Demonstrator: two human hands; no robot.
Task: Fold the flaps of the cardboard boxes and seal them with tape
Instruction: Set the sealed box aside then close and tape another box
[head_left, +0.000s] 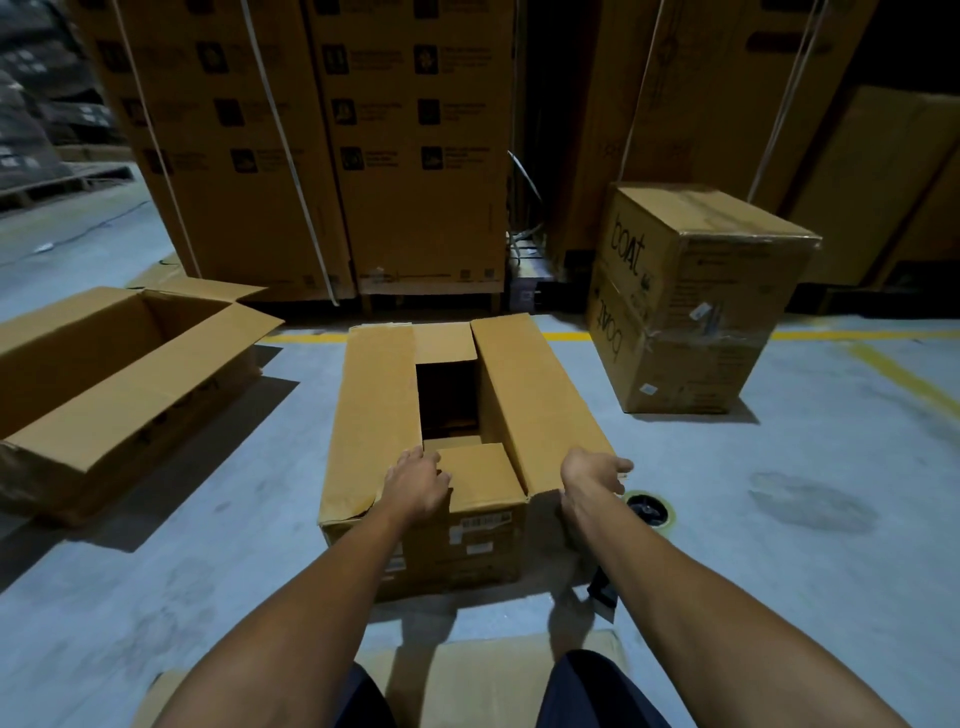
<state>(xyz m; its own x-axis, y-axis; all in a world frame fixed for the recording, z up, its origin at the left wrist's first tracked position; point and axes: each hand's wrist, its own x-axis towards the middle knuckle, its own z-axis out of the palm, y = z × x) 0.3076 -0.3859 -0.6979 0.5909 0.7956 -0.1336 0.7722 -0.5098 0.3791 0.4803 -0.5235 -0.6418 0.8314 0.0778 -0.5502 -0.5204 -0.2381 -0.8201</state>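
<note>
While the brown rectangular cardboard box (441, 540) stands on the grey concrete floor (779, 571) straight ahead, its two long flaps are only partly lowered and a dark gap is left between them. The left hand (415, 483) is laid on the near end of the left long flap (376, 405), with its fingers bent over the flap's inner edge beside the short near flap (480, 478). The right hand (595, 470) is held wide and grips nothing, its fingers spread against the outer edge of the right long flap (530, 395). The yellow-rimmed roll of tape (647, 512) lies on the floor just beside the box, right of that hand. If the right long flap were released before being pressed flat, it could spring up. Uneven pushing may leave the seam gaping or overlapped, so tape would be laid askew.
</note>
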